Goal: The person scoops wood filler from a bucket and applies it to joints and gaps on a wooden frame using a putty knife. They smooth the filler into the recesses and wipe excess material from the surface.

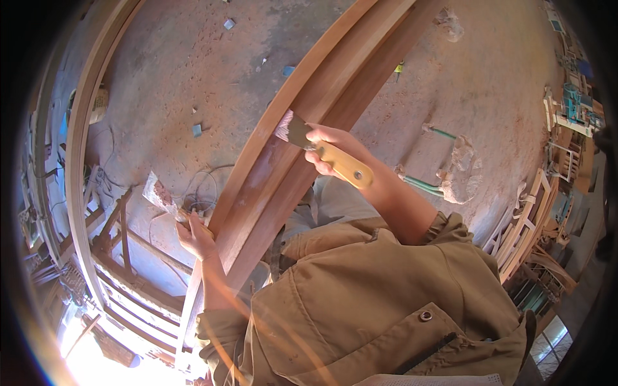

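My right hand (330, 144) grips a putty knife (345, 165) by its yellow handle. Pinkish filler coats the end of its blade, which lies at the inner edge of a long wooden frame member (260, 193). That piece has a stepped profile and runs diagonally in front of me. Pale smears mark its recess just below the blade. On the far left side of the wood, my left hand (195, 239) holds a second putty knife (175, 211), its wide blade loaded with reddish-brown filler.
Another wooden frame member (77, 144) stands to the left, with wooden trestles (130, 270) under it. Cables (198, 188) trail across the dusty floor. Right of me are a green-legged stand (456, 169), stacked timber (528, 227) and a teal machine (572, 101).
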### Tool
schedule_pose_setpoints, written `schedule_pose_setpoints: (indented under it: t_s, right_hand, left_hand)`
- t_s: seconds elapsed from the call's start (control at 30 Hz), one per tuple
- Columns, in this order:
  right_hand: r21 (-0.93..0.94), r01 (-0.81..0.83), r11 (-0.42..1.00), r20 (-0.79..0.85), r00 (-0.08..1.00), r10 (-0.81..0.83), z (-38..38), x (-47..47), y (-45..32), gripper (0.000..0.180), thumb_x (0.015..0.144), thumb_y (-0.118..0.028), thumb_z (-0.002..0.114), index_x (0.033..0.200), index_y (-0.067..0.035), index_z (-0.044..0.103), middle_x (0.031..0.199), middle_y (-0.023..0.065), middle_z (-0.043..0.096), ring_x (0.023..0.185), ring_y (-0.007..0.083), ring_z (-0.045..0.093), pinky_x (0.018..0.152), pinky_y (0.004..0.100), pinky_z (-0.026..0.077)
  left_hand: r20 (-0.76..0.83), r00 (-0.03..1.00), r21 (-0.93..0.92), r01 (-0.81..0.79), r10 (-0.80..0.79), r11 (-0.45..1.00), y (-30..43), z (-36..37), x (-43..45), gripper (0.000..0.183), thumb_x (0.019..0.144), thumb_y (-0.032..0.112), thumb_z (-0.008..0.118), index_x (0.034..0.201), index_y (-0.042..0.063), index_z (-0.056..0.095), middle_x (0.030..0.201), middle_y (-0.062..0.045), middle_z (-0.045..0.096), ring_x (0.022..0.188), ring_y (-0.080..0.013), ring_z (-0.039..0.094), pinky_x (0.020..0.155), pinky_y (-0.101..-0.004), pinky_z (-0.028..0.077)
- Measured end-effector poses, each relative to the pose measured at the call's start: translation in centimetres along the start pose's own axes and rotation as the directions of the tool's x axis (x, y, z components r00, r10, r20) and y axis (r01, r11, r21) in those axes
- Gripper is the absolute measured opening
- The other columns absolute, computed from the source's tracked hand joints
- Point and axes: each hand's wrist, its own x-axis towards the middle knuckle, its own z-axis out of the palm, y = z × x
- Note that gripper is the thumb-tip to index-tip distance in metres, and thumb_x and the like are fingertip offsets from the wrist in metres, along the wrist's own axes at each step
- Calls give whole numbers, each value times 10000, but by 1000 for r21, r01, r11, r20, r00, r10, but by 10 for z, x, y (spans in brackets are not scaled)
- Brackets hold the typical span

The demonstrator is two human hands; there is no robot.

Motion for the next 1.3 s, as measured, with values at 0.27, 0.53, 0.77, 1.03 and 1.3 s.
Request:
schedule_pose_setpoints:
  t_s: [0.27,0.53,0.77,1.03,1.3]
  right_hand:
    - [-25,-44,999,-79,996,42,3,-5,-5,134,781,-179,562,811,-86,471,664,99,527,465,154,472,413,258,355]
    - [-20,-49,999,-41,998,49,6,1,-10,102,840,-197,514,866,-107,476,644,60,501,433,135,441,405,223,338]
    - [-219,86,972,63,995,-74,-8,-33,-23,309,877,-265,454,1134,-97,490,668,60,511,494,122,447,486,243,368]
    - [-959,241,149,119,821,-558,5,-35,-4,392,824,-181,574,1210,-120,542,602,23,509,529,155,530,498,294,435]
    - [-683,142,-717,663,533,-526,-36,12,4,552,725,-115,635,1252,-191,489,590,51,497,510,218,534,458,349,443]
  left_hand:
    - [2,1000,-24,0,0,1000,-6,0,1,246,776,229,604,700,17,502,577,-43,518,505,-116,478,475,-271,401]
    - [4,1000,49,-26,26,998,-8,-3,2,243,774,226,592,798,-15,569,591,-69,544,524,-147,512,513,-295,424]
    - [-19,1000,11,-8,8,1000,-5,-2,0,227,772,211,590,754,-13,556,592,-72,546,526,-152,518,515,-301,424]
    - [-27,999,32,-17,18,999,-3,-1,0,201,771,183,592,728,-6,536,579,-54,529,501,-137,486,494,-290,404]
    - [-65,993,58,-90,94,994,-7,1,-1,257,767,233,600,668,11,516,540,-58,528,455,-135,497,440,-288,401]
